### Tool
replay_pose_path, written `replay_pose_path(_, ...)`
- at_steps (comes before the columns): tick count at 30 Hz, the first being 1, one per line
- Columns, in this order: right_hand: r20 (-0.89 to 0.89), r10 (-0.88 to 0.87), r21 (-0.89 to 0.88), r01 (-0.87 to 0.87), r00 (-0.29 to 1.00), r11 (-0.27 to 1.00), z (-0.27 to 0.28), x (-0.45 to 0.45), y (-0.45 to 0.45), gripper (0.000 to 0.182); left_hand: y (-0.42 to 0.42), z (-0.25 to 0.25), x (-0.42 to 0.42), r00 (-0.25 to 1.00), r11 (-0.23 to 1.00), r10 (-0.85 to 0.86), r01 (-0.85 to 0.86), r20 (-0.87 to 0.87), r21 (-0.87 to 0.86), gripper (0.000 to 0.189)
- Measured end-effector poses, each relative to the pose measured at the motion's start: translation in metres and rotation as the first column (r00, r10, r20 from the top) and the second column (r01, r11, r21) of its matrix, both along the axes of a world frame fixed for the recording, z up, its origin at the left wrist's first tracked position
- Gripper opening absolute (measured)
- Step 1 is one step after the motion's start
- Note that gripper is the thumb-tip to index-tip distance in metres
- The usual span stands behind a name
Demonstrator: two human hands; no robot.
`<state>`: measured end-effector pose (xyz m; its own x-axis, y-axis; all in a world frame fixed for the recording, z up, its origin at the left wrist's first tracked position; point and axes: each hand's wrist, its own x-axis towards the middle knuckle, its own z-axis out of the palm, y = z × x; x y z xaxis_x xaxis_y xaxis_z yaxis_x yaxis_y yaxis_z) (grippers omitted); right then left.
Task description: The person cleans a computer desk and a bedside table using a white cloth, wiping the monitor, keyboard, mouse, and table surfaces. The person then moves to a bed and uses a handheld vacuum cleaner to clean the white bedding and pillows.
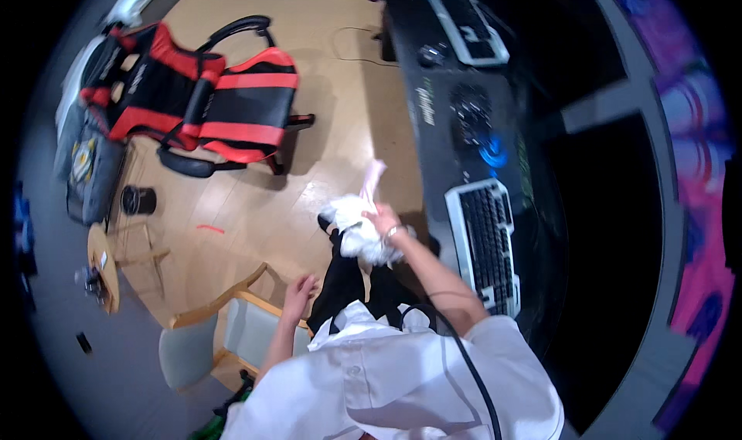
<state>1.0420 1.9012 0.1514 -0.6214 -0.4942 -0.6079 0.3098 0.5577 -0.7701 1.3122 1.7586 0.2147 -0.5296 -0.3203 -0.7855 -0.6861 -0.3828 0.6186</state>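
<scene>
My right hand [382,220] is closed on a crumpled white bundle [356,225], which looks like a thin plastic bag or cloth. A pale pink-and-white strip [371,180] sticks up from the same grip. The bundle hangs in front of my legs, over the wooden floor and left of the desk. My left hand [299,295] is at my left side, its fingers loosely bent and nothing in it. Close by it stands a wooden chair [250,327] with grey padding.
A black desk [432,150] runs along my right, bearing a keyboard [484,246], headphones [472,115], a mouse [432,54] and another keyboard [464,25]. Ahead to the left are a red-and-black gaming chair [197,95], a black bin [138,200] and a round wooden table [104,266].
</scene>
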Motion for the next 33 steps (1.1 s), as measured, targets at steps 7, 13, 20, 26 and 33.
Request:
replay_pose_path(7, 0.303, 0.129, -0.307, -0.032, 0.944, 0.951, 0.078, 0.032, -0.094, 0.025, -0.084, 0.044, -0.146, 0.987, 0.983, 0.040, -0.010, -0.159, 0.184, 0.082)
replay_pose_path(13, 0.577, 0.282, -0.460, 0.020, 0.766, 0.888, 0.144, 0.002, -0.216, 0.032, -0.163, 0.044, -0.140, 0.818, 0.925, 0.375, -0.302, -0.435, 0.230, 0.061)
replay_pose_path(20, -0.166, 0.772, -0.205, -0.787, 0.614, 0.582, 0.134, 0.019, -0.387, 0.024, -0.238, 0.043, -0.078, 0.313, 0.482, 0.834, -0.814, -0.455, 0.323, 0.033)
replay_pose_path(26, -0.292, 0.733, -0.435, -0.768, 0.614, 0.470, 0.144, 0.075, -0.538, 0.018, -0.275, 0.027, 0.067, -0.445, -0.118, 0.795, -0.780, -0.412, 0.615, 0.037)
replay_pose_path(33, -0.419, 0.905, -0.445, -0.886, 0.077, -0.131, 0.163, 0.270, -0.644, 0.020, -0.371, 0.029, 0.156, -0.068, -0.171, 0.893, -0.966, -0.445, -0.195, 0.049)
